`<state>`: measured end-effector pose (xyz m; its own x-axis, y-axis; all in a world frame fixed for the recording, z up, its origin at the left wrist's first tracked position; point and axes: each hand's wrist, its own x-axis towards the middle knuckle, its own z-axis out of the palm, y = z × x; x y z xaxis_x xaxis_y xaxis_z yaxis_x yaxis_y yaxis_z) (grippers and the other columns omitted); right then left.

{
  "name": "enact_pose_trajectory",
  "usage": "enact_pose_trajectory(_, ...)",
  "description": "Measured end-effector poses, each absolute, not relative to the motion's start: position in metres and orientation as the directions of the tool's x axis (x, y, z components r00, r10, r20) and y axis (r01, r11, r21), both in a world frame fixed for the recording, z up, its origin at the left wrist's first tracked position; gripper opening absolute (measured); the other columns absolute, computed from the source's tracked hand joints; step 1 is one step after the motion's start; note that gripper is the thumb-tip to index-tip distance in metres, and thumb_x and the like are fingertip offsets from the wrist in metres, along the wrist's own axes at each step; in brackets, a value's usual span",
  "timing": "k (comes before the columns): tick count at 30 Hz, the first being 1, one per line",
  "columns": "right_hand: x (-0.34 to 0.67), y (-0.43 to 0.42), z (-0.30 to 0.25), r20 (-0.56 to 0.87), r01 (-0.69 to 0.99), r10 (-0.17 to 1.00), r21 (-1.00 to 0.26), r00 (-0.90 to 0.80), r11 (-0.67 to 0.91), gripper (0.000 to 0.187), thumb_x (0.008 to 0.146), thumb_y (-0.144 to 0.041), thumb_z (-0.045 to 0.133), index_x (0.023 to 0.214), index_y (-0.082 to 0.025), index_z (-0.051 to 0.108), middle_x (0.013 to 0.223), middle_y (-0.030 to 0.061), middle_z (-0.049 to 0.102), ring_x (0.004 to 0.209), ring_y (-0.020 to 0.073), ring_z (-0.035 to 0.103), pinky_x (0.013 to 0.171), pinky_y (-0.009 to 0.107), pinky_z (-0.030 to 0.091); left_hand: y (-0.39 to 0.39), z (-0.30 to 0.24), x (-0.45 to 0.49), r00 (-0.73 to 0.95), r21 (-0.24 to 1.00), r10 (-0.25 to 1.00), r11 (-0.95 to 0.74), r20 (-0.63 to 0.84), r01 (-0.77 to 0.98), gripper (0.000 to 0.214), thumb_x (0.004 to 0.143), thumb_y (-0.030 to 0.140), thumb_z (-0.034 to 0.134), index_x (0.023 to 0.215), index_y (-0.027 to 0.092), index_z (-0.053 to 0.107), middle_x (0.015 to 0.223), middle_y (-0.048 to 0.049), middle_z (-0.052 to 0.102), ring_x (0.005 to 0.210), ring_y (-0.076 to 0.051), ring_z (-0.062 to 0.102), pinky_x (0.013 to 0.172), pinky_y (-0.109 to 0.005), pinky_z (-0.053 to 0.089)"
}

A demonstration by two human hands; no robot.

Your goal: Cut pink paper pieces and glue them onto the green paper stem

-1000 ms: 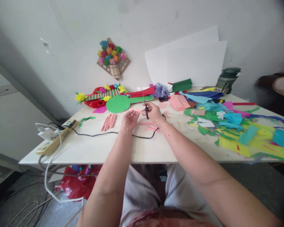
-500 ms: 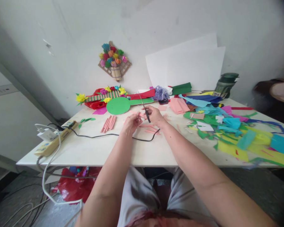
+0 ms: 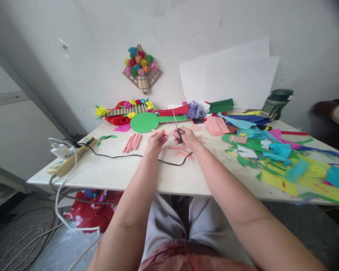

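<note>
Over the middle of the table, my left hand (image 3: 157, 143) pinches a thin pink paper strip (image 3: 164, 133) that sticks out past the fingertips. Just to the right, my right hand (image 3: 187, 136) is closed around the dark handles of a pair of scissors (image 3: 175, 119). Their blades point up and away from me and look closed. Several pink paper strips (image 3: 180, 152) lie on the table below my hands. Left of my left hand is a row of rolled pink paper sticks (image 3: 132, 143). Behind the hands lies a green round paper shape (image 3: 144, 122) with a long handle.
A black cable (image 3: 115, 156) crosses the table from a yellow power strip (image 3: 64, 160) at left. Colourful paper scraps (image 3: 279, 158) cover the right side. Folded pink paper (image 3: 216, 126), purple yarn (image 3: 197, 110) and a green bottle (image 3: 277, 103) stand or lie towards the back.
My hands have moved a little apart, and the pink strip in my left hand now shows more plainly. The scissors stay in my right hand. The whole view has shifted slightly.
</note>
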<state>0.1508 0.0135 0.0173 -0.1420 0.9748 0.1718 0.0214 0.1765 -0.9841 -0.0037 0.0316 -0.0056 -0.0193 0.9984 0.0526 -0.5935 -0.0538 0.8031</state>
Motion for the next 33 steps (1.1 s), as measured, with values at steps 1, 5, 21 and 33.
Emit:
enact_pose_trajectory(1, 0.151, 0.013, 0.017, 0.166, 0.043, 0.970, -0.983, -0.181, 0.176, 0.036, 0.067, -0.042, 0.071, 0.086, -0.014, 0.057, 0.056, -0.0009, 0.059, 0.040, 0.0089, 0.052, 0.029, 0.016, 0.028, 0.032, -0.006, -0.004, -0.033, 0.796, 0.998, -0.062, 0.052, -0.602, 0.008, 0.074, 0.015, 0.066, 0.075, 0.010, 0.060, 0.061, -0.0023, 0.064, 0.052, -0.008, 0.060, 0.056, -0.019, 0.051)
enact_pose_trajectory(5, 0.151, 0.009, 0.016, 0.119, 0.145, 0.942, -0.975, -0.314, 0.171, 0.032, 0.072, -0.044, 0.065, 0.080, -0.014, 0.059, 0.057, 0.0004, 0.060, 0.040, 0.0092, 0.053, 0.029, 0.017, 0.031, 0.032, -0.005, -0.005, -0.110, 0.740, 0.994, -0.090, 0.022, -0.666, 0.008, 0.074, 0.015, 0.066, 0.076, 0.011, 0.060, 0.060, -0.0001, 0.063, 0.053, -0.007, 0.061, 0.057, -0.017, 0.050)
enact_pose_trajectory(21, 0.135, 0.001, 0.011, 0.150, 0.208, 0.896, -0.944, -0.419, 0.255, 0.027, 0.073, -0.039, 0.060, 0.087, -0.016, 0.061, 0.060, -0.0019, 0.057, 0.046, 0.0089, 0.053, 0.038, 0.017, 0.037, 0.034, 0.000, 0.001, -0.176, 0.592, 0.983, -0.110, -0.054, -0.799, 0.012, 0.080, 0.021, 0.062, 0.071, 0.014, 0.059, 0.064, -0.0011, 0.066, 0.063, -0.008, 0.063, 0.067, -0.018, 0.048)
enact_pose_trajectory(33, 0.133, 0.006, 0.004, 0.228, 0.151, 0.901, -0.942, -0.368, 0.300, 0.030, 0.072, -0.043, 0.062, 0.085, -0.017, 0.063, 0.055, -0.0028, 0.055, 0.042, 0.0094, 0.049, 0.037, 0.019, 0.035, 0.029, 0.004, 0.005, -0.188, 0.617, 0.982, -0.127, -0.034, -0.777, 0.006, 0.080, 0.018, 0.060, 0.075, 0.015, 0.062, 0.076, -0.0032, 0.069, 0.078, -0.011, 0.066, 0.074, -0.019, 0.048)
